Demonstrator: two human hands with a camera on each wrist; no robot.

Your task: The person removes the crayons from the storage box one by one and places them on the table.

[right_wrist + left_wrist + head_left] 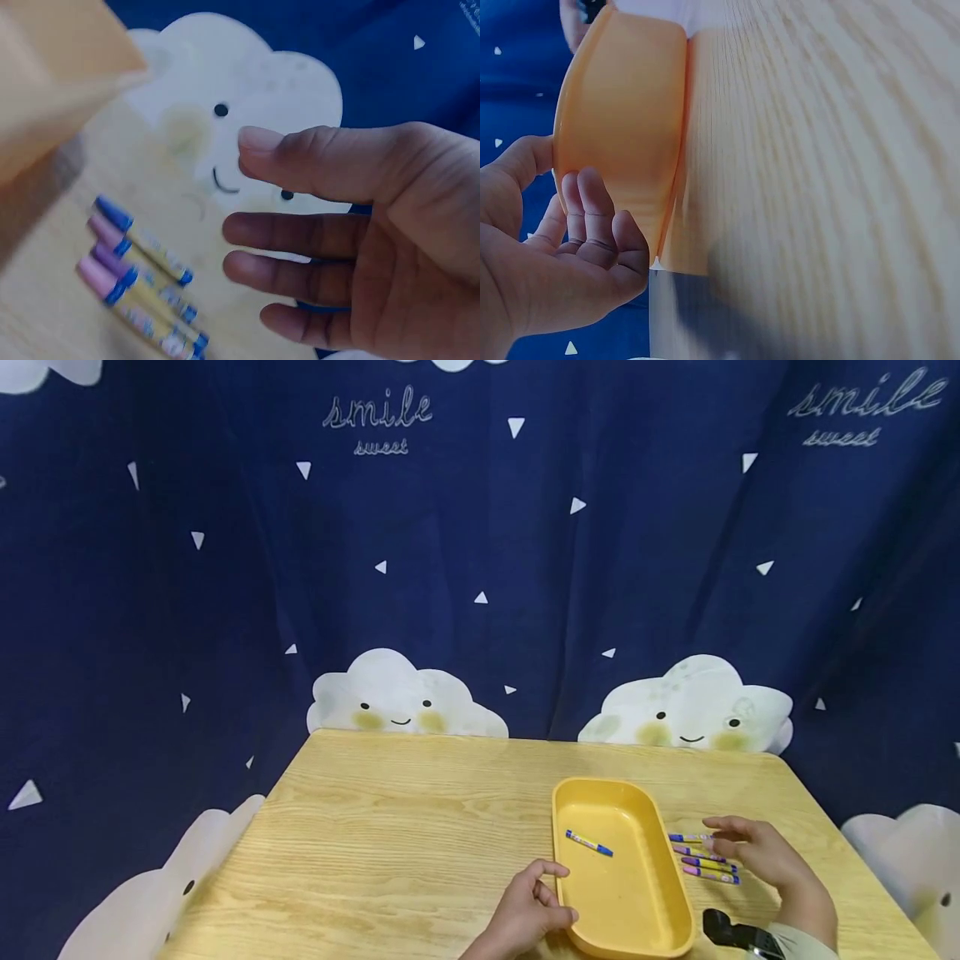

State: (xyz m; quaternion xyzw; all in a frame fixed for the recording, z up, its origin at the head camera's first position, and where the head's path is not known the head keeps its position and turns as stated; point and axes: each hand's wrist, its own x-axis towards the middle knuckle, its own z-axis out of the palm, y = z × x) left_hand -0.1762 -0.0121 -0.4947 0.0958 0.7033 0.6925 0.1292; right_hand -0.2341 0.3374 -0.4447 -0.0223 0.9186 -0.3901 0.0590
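A yellow tray (615,893) stands on the wooden table with one blue crayon (589,843) lying inside it. My left hand (527,906) holds the tray's left rim, with fingertips over the edge; in the left wrist view its other fingers are bent beside the tray's outer wall (630,97). Right of the tray, several crayons (710,876) in yellow wrappers lie side by side, with blue, pink and purple ends. Over their far end hovers my right hand (765,852), fingers apart. The right wrist view shows nothing between its thumb and fingers, with the crayons (142,274) beside them.
The wooden table (375,843) extends widely to the left of the tray. A dark blue curtain (450,527) printed with clouds and triangles hangs behind and beside it. A black strap device (738,933) sits at the right wrist, close to the tray's near right corner.
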